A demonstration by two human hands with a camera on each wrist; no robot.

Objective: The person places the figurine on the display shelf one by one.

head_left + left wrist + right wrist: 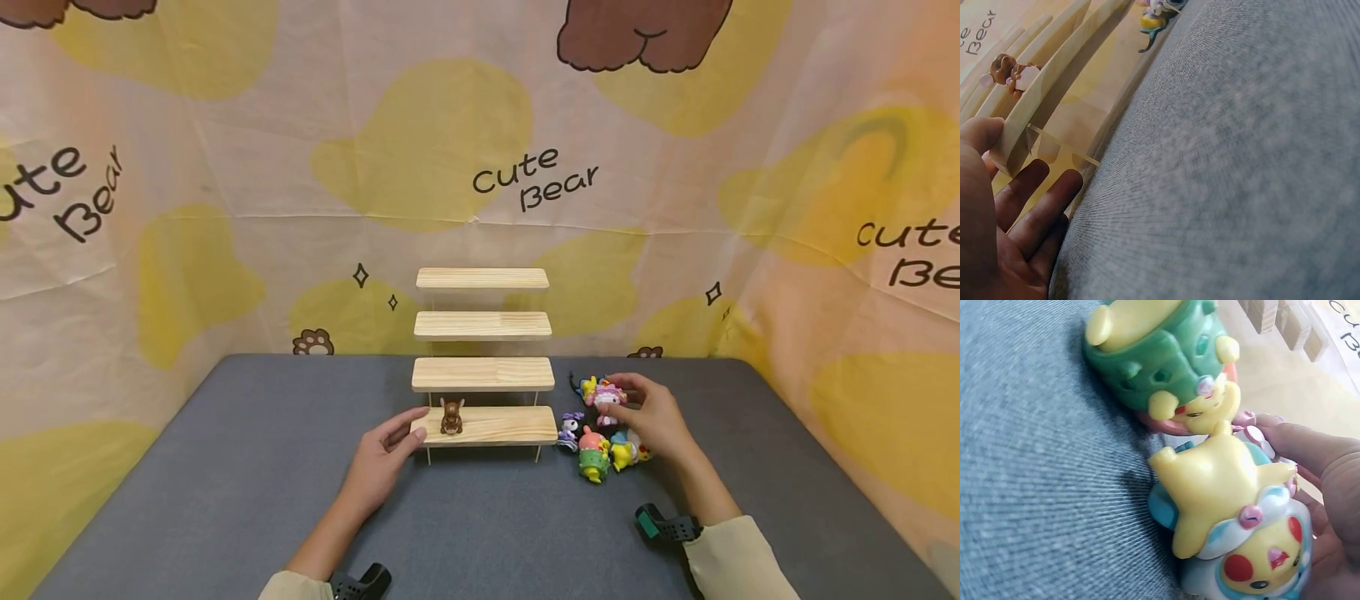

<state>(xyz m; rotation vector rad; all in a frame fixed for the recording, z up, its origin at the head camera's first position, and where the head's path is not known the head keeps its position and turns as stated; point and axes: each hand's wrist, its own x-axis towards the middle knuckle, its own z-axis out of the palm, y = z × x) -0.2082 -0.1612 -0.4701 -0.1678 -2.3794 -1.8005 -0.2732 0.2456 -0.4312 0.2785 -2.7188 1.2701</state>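
Note:
A four-tier wooden display stand (495,427) stands on the table, and my left hand (382,462) holds the left end of its lowest tier between thumb and forefinger. In the left wrist view, the other fingers (1041,215) extend below that board. A small brown figurine (452,417) sits on the same tier, near my left hand. At the stand's right, my right hand (651,415) pinches a pink figurine (609,398) above a cluster of toys. Under it lie a yellow figurine in a blue-and-white outfit (1216,478) and a green-bodied figurine (1160,362). The pink one is mostly hidden in the right wrist view.
A purple-and-white figurine (569,432) stands close to the stand's right end. Another yellow and blue figurine (588,387) is behind the pink one. Grey cloth covers the table (300,433); a printed curtain (285,167) hangs behind and at both sides.

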